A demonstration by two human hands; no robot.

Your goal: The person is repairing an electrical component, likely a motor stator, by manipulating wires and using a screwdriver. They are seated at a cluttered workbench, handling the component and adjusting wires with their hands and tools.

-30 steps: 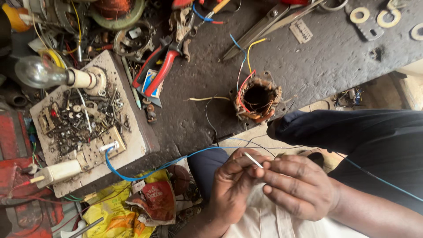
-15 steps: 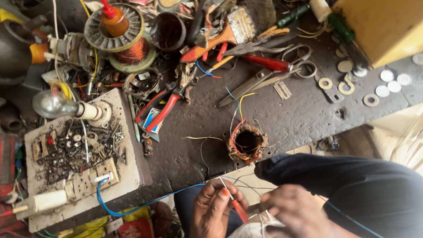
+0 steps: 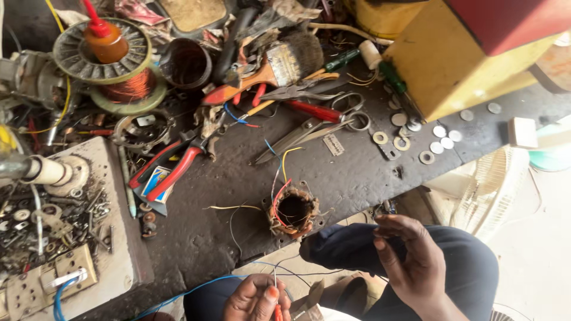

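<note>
Cluttered workbench (image 3: 357, 178) ahead; my left hand (image 3: 257, 300) pinches a thin wire (image 3: 274, 279), limp and easily kinked, best held near its end; my right hand (image 3: 410, 261) hangs loosely curled, empty.

Repair workshop: cluttered bench (image 3: 238, 196) (pliers (image 3: 172, 169), scissors (image 3: 315, 128), copper-wire spool (image 3: 116, 71)).

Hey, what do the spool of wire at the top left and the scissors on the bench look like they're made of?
The wire on the spool looks like bare or enamelled copper: fine, shiny orange-brown windings. The spool's flanges look like dull grey-green plastic, though that is uncertain. The scissors look like steel: grey, worn blades and loop handles with a dull metallic sheen and no coating visible.
</note>
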